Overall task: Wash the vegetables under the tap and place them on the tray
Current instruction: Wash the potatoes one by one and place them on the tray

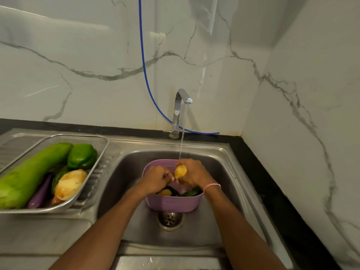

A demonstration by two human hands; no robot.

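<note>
Right hand (194, 175) grips a yellow potato (180, 171) under water from the tap (182, 98), over the purple basket (173, 205). Left hand (155, 179) curls at the potato's 8 o'clock; its grip cannot be told. At 9 o'clock sits the tray (78, 135).

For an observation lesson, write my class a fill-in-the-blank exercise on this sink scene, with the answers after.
Water from the tap falls on the small yellow vegetable held in the right hand over the ____ basket.
The green pepper lies in the metal tray on the ____ of the sink.
A ____ hose hangs down behind the tap.
Missing words: purple; left; blue.
</note>
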